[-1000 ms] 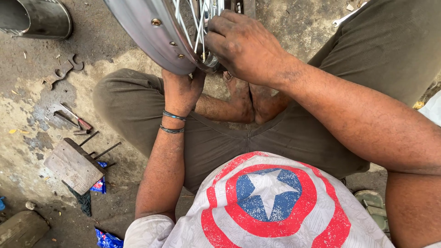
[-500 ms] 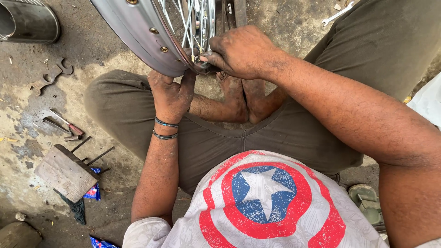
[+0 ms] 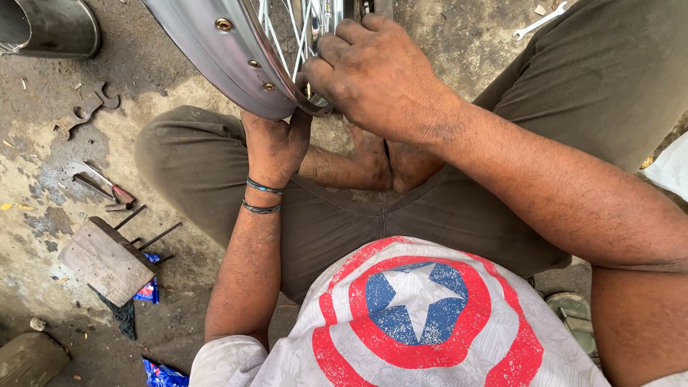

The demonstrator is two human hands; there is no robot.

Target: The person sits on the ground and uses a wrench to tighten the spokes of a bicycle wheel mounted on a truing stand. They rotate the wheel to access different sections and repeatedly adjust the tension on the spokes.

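Observation:
A shiny metal wheel rim (image 3: 215,50) with thin spokes (image 3: 297,29) stands upright in front of me, over my crossed legs. My left hand (image 3: 276,143) holds the rim's lower edge from underneath, fingers wrapped around it. On the rim's inner side, where the spokes meet it, rests my right hand (image 3: 373,75), its fingers closed at a spoke end. What the fingertips pinch is hidden. Two thin bracelets (image 3: 261,197) circle my left wrist.
On the dirty concrete floor at left lie a flat wrench (image 3: 86,111), pliers with red handles (image 3: 100,183), a small wooden block (image 3: 104,261), loose spokes (image 3: 154,233) and blue wrappers (image 3: 147,290). A metal cylinder (image 3: 46,29) stands top left. Another spanner (image 3: 541,20) lies top right.
The view has shifted slightly, so the floor items sit a little higher and further left. Both hands stay on the rim; the right hand's fingers have curled tighter at the spoke end.

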